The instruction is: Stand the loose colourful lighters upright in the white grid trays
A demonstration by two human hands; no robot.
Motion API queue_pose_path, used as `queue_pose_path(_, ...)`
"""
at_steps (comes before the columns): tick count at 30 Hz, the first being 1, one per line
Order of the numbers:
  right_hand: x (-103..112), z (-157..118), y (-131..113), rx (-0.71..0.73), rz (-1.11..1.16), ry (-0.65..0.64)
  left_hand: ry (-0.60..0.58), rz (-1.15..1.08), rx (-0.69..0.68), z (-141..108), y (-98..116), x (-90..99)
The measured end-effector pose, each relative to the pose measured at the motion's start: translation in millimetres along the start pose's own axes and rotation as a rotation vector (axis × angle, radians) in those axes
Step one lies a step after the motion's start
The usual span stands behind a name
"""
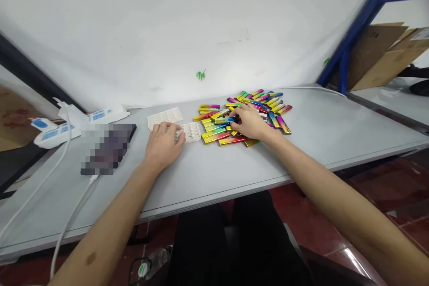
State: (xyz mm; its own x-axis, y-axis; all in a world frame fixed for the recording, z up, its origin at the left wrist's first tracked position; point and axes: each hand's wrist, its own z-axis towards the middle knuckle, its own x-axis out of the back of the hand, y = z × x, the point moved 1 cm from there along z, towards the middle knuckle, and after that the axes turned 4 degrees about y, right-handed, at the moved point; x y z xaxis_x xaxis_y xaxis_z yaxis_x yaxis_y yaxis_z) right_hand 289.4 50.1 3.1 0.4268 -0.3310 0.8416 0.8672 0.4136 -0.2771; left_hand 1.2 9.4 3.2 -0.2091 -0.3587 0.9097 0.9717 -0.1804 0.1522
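Observation:
A pile of shiny multicoloured lighter-like pieces (214, 135) lies on the grey table (208, 174). My right hand (250, 121) is over the pile, its fingers closed on a blue and yellow piece (224, 120). To the left, my left hand (165, 143) rests on a white moulded tray (192, 132) with rows of small hollows; its fingers are bent and apart, covering the tray's left part. Just behind that hand lies a second white tray (165, 117).
A dark tablet-like device (112, 147), partly pixelated, lies at the left with a white cable (75, 214). Behind it are white power strips (100, 115). Cardboard boxes (378, 53) stand beyond the blue frame (355, 31) at right. A plastic bottle (156, 261) is on the floor.

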Motion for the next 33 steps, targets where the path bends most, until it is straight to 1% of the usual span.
queue_pose_path(4, 4, 2, -1, 0.026, 0.072, 0.049, 0.012, -0.052, -0.002, 0, -1, -0.7)
queue_pose_path(8, 10, 2, -6, 0.019, 0.229, 0.152, 0.033, -0.093, 0.002, 1, -4, -3.9)
queue_pose_path(12, 17, 2, -12, -0.055, 0.486, 0.256, 0.03, -0.127, 0.023, 3, -7, -6.3)
queue_pose_path(14, 19, 3, -13, -0.119, 0.634, 0.27, 0.027, -0.135, 0.033, 3, -8, -6.5)
queue_pose_path(16, 18, 4, -12, -0.205, 0.803, 0.247, 0.023, -0.141, 0.04, 3, -8, -6.2)
queue_pose_path(19, 15, 6, -11, -0.344, 1.053, 0.158, 0.019, -0.145, 0.043, 3, -8, -5.6)
queue_pose_path(22, 14, 7, -11, -0.446, 1.21, 0.087, 0.016, -0.149, 0.043, 3, -7, -5.7)
queue_pose_path(25, 15, 6, -12, -0.491, 1.266, 0.041, 0.013, -0.157, 0.05, 3, -7, -6.2)
queue_pose_path(30, 22, 3, -15, -0.487, 1.279, -0.021, 0.009, -0.152, 0.056, 3, -8, -5.5)
queue_pose_path(33, 26, 1, -19, -0.493, 1.294, -0.099, 0.006, -0.159, 0.064, 4, -8, -5.1)
